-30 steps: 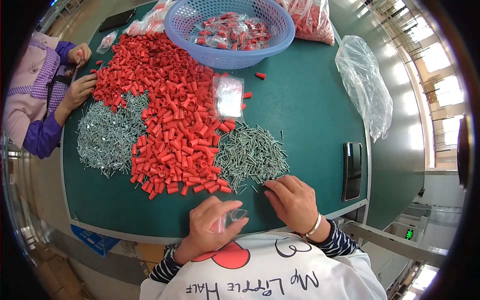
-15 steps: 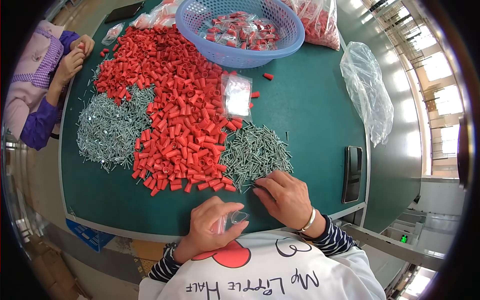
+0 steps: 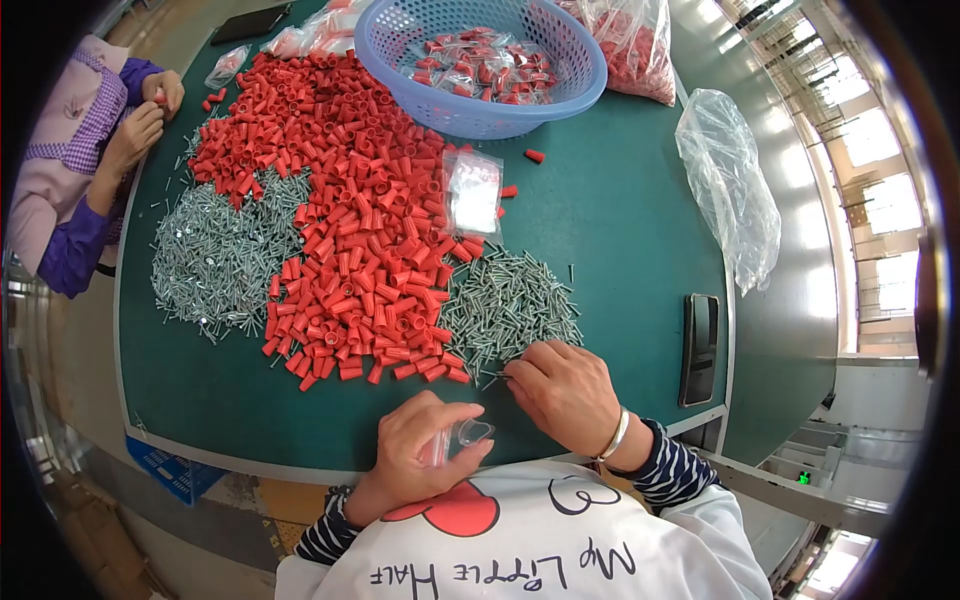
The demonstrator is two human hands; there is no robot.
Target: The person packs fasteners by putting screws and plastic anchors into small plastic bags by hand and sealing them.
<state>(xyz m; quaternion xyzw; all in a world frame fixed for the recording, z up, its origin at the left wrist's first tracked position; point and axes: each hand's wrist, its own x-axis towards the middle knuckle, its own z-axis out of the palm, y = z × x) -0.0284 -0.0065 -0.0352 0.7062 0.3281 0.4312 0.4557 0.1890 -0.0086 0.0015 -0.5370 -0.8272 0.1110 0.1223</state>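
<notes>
My left hand (image 3: 418, 450) holds a small clear plastic bag (image 3: 472, 433) open between thumb and fingers, near the table's front edge. To its right, my right hand (image 3: 563, 392) has its thumb and fingertips pressed together at the front edge of the smaller pile of screws (image 3: 512, 305); a screw shows at the fingertips. A large heap of red cone-shaped caps (image 3: 365, 220) lies left of that pile. Flat clear bags (image 3: 473, 195) rest at the heap's right side, below the blue basket.
A blue basket (image 3: 480, 122) holds filled packets. A larger screw pile (image 3: 225, 255) lies left, near a co-worker's hands (image 3: 145, 120). On the right are a phone (image 3: 699, 350) and a crumpled plastic bag (image 3: 728, 185). A bag of red caps (image 3: 635, 50) stands behind.
My right hand has moved slightly left along the screws, and its thumb and fingers have closed together. My left hand keeps its hold on the bag. The co-worker's hands have drawn together.
</notes>
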